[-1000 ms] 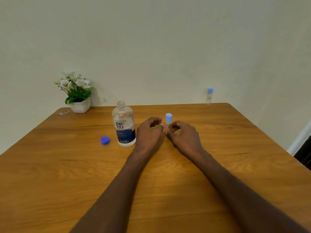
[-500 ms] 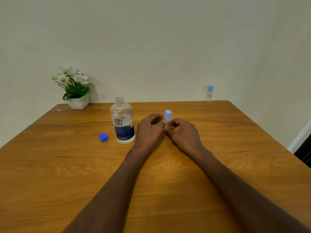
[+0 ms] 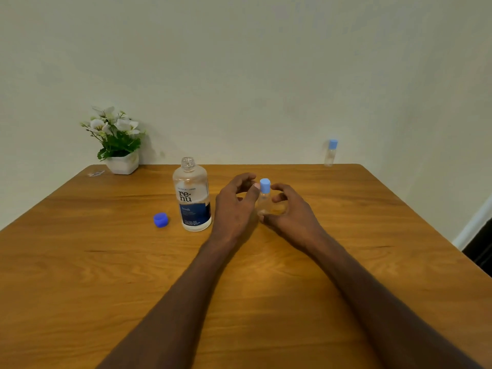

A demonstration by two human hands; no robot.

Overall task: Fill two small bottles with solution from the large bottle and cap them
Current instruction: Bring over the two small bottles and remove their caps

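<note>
The small clear bottle (image 3: 264,202) I care about stands upright on the wooden table (image 3: 80,262), just right of the large re-nu solution bottle (image 3: 192,197), and its light blue cap (image 3: 265,185) is seated on its neck. My left hand (image 3: 235,206) has its fingertips (image 3: 256,186) right at the cap; from here I can't tell whether they pinch it or only touch it. My right hand (image 3: 290,209) curls loosely round the lower body of the bottle, fingers bent, but there is a visible gap on the near side, so I can't say it truly grips.

Compared with half a second ago, both hands look a little looser about the bottle, and the right fingers have spread somewhat. The bottle has not shifted relative to the large one. I read that as the capping twist ending or nearly so, with release coming.

The second small bottle (image 3: 330,153), also wearing a light blue cap, sits well apart at the far right corner against the wall. Whether either small bottle holds solution I cannot make out through the clear plastic. The large bottle stands uncapped, and its dark blue cap (image 3: 160,219) lies on the table just to its left.

At the far left corner are a potted plant (image 3: 117,141) with white flowers and, beside it, a small clear scrap (image 3: 95,173) I can't identify.

If this cap is tight, both small bottles look finished.
</note>
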